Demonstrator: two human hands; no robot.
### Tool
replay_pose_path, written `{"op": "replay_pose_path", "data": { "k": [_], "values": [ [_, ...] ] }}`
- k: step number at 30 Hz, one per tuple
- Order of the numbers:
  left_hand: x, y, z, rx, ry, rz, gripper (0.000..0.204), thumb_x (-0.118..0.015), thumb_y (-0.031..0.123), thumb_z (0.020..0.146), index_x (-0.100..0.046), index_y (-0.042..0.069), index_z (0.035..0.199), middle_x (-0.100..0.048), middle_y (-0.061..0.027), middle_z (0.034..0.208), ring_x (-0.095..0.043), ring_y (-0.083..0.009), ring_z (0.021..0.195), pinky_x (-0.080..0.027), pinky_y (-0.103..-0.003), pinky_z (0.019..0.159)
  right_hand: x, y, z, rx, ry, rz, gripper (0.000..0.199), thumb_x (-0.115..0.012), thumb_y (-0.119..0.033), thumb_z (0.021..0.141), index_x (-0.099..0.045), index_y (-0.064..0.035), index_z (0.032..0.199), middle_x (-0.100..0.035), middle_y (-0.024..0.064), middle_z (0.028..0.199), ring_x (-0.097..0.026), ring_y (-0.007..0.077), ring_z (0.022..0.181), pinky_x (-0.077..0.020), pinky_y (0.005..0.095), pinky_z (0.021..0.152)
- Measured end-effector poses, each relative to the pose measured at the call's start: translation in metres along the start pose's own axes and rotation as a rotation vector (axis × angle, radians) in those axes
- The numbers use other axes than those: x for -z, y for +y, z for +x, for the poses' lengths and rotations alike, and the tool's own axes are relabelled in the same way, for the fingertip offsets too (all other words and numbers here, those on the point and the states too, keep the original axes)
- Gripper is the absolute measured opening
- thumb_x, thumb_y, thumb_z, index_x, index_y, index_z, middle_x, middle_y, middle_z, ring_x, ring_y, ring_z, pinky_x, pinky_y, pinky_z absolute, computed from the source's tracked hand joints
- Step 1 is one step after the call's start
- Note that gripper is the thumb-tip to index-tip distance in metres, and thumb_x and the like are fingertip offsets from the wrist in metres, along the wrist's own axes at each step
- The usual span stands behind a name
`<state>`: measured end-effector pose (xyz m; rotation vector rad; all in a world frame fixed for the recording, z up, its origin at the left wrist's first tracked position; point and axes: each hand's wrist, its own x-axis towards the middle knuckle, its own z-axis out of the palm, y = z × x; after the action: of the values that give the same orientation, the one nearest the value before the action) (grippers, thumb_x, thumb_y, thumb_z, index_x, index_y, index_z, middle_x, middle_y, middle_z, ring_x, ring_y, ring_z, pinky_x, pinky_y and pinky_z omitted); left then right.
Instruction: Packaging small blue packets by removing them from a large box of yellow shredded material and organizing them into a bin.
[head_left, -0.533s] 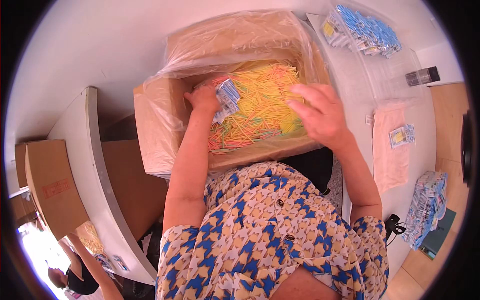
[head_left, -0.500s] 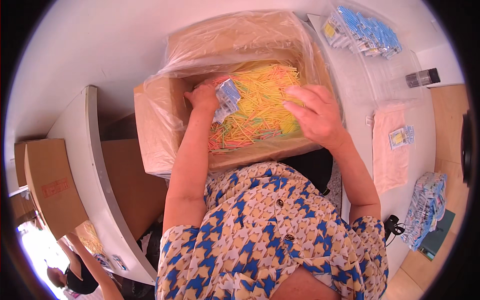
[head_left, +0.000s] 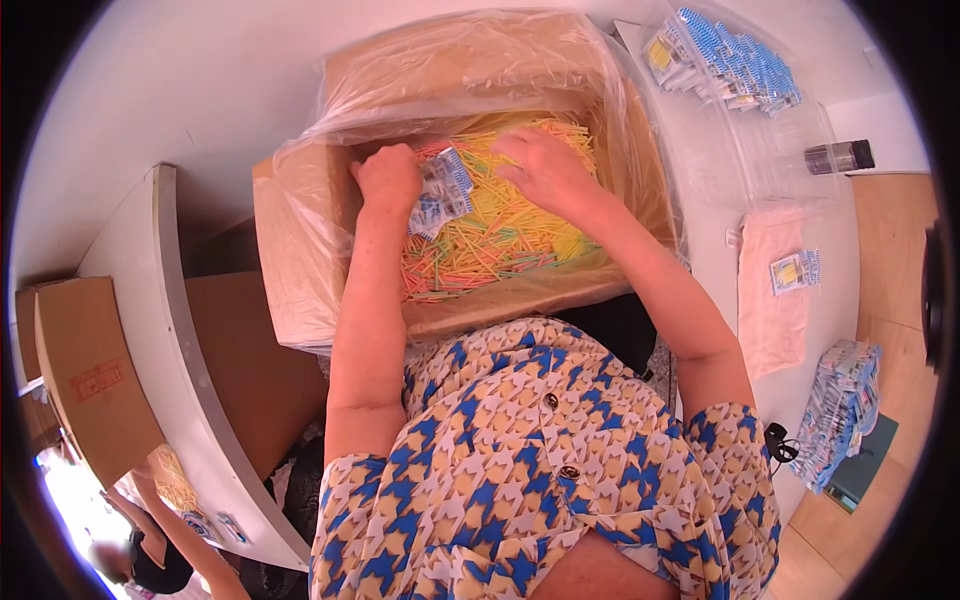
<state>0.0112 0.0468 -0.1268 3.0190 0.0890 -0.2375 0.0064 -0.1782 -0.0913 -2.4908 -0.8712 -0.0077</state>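
Observation:
A cardboard box (head_left: 300, 235) with a clear plastic liner stands in front of me, full of thin yellow, pink and green sticks (head_left: 490, 240). At the box's left side, my left hand (head_left: 388, 178) is closed on the edge of a small clear plastic packet (head_left: 441, 195) with a blue printed strip. The packet lies over the sticks, and my fingertips are partly hidden. Above the yellow sticks further right is my right hand (head_left: 550, 168). Its fingers are bent and smeared by motion, so whether they hold anything is unclear.
To the right, a clear plastic bin (head_left: 765, 150) holds several blue-topped packets (head_left: 740, 65) and a dark cylindrical container (head_left: 838, 157). A pink cloth (head_left: 770, 340) bears one packet (head_left: 795, 271); stacked packets (head_left: 840, 410) lie nearer. Left are a white panel (head_left: 185, 350), a carton (head_left: 95, 375) and another person's arms (head_left: 185, 535).
My right hand has moved left and inward, from the box's right side to above the yellow sticks. My left hand stays at the packet. The whole view has shifted slightly.

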Motion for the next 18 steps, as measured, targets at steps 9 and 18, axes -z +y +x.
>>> {"op": "replay_pose_path", "data": {
  "k": [9,18],
  "values": [
    [0.006,0.038,-0.010,-0.386,-0.035,-1.158,0.013,-0.060,0.014,0.084,-0.064,0.003,0.090,-0.057,-0.0141,0.063,-0.050,-0.0191,0.056,-0.043,-0.030,0.059,0.029,0.000,0.019,-0.154,-0.051,0.246,0.018,-0.066,-0.016,0.078,-0.062,-0.0018,0.088,-0.061,0.0169,0.074,-0.060,0.0297,0.069,-0.0458,0.0370,0.064],
    [-0.004,0.045,0.001,-0.249,0.007,-1.159,0.017,-0.062,0.018,0.083,-0.061,0.001,0.082,-0.058,-0.0161,0.065,-0.054,-0.0248,0.057,-0.043,-0.037,0.059,-0.012,0.056,-0.059,0.100,-0.804,-0.299,0.011,-0.063,-0.011,0.073,-0.063,-0.0024,0.081,-0.062,0.0156,0.084,-0.061,0.0334,0.080,-0.0496,0.0396,0.070]
  ]
}}
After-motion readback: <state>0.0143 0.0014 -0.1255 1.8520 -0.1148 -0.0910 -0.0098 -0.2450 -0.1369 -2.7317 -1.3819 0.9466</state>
